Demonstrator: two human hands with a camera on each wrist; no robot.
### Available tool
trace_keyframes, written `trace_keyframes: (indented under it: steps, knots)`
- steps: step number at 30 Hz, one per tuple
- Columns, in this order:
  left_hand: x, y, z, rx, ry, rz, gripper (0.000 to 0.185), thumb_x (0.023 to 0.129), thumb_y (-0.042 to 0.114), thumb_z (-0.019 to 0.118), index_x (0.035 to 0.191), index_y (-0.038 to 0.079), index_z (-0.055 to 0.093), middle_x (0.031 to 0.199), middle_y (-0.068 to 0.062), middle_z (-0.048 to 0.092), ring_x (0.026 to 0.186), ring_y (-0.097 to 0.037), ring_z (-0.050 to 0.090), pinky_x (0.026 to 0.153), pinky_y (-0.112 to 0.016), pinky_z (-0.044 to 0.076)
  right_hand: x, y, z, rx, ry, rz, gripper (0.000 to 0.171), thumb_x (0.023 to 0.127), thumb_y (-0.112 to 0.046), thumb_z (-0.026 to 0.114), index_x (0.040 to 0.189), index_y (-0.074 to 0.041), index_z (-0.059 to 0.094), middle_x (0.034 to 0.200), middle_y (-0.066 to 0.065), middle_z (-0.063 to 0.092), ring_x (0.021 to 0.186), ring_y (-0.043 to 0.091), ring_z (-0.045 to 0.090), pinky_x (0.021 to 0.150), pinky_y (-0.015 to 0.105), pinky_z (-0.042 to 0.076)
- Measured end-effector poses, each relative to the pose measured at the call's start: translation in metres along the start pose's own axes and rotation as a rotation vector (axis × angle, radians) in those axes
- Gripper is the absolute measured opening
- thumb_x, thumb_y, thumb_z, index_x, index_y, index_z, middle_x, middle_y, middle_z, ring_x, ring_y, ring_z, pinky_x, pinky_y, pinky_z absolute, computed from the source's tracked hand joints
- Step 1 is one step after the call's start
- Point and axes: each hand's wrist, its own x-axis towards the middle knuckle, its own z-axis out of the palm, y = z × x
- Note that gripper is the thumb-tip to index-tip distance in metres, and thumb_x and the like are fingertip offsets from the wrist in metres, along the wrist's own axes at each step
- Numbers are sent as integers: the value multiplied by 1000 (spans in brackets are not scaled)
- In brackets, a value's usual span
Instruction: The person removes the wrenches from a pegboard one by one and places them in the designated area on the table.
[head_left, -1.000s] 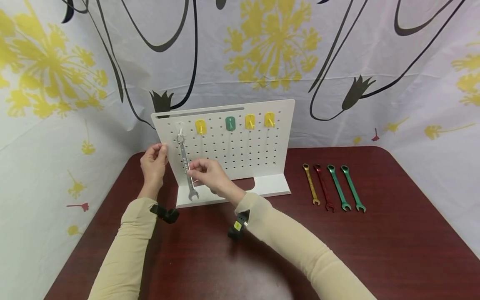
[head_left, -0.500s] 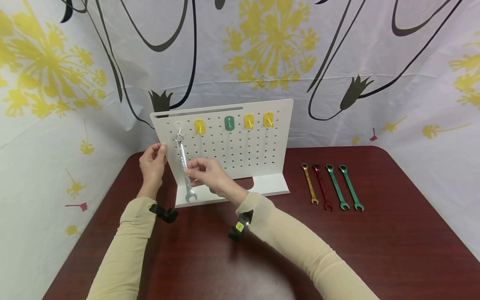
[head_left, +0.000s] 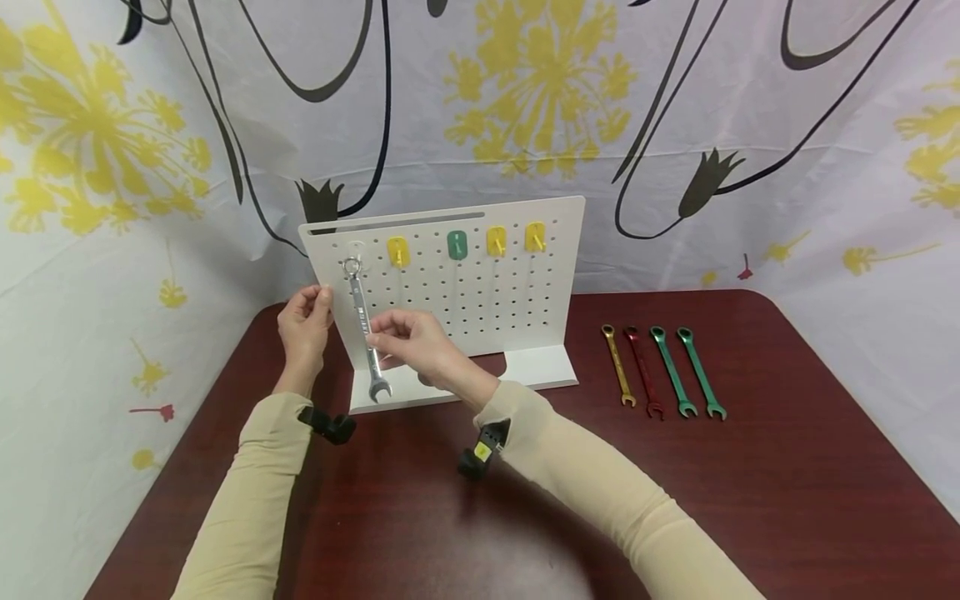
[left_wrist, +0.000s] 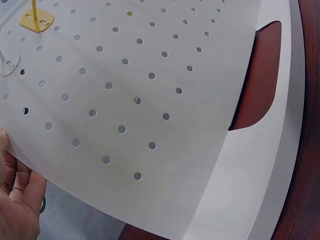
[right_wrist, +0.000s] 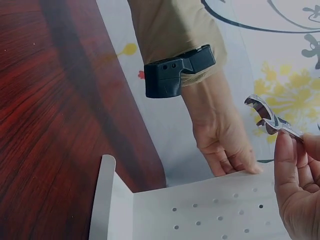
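Head view: silver combination wrench [head_left: 363,327] pinched mid-shank by right hand [head_left: 411,342], ring end at the clear hook [head_left: 354,250] of the white pegboard [head_left: 480,292]; left hand [head_left: 303,321] grips board's left edge, steadying it. Left wrist view: left hand [left_wrist: 17,200] fingers behind pegboard [left_wrist: 150,100] edge. Right wrist view: right hand [right_wrist: 300,185] fingertips pinching wrench [right_wrist: 270,120], open end clear of board.

Dark red wooden table [head_left: 787,500], white pegboard stand [head_left: 540,371] on it, four coloured wrenches [head_left: 663,371] lying to its right

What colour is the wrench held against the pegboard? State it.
Silver: the wrench, pinched by the right hand, is bare metal, clearest in the head view.
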Motion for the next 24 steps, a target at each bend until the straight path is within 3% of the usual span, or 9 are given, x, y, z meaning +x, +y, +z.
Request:
trace_keyframes:
  steps: [11, 17, 24]
  knots:
    - [0, 2, 0, 12, 8, -6, 14, 90, 33, 62, 93, 19, 61, 78, 13, 54, 75, -3, 52, 70, -14, 48, -14, -2, -21, -28, 18, 2, 17, 91, -2, 59, 106, 7, 58, 81, 2, 59, 69, 9, 60, 71, 32, 57]
    - [1, 1, 1, 19, 10, -3, 13, 90, 34, 62, 93, 21, 61, 78, 12, 54, 75, -4, 52, 71, -16, 49, -20, 2, -36, -45, 60, 14, 17, 90, -2, 60, 104, 6, 58, 80, 2, 59, 69, 11, 59, 78, 45, 55]
    - [1, -3, 1, 35, 8, 8, 19, 91, 35, 61, 96, 17, 61, 80, 11, 54, 80, -9, 54, 78, -22, 51, -28, 7, -53, -45, 102, -9, 15, 89, 0, 61, 101, 7, 59, 78, 1, 59, 68, 11, 58, 73, 40, 57]
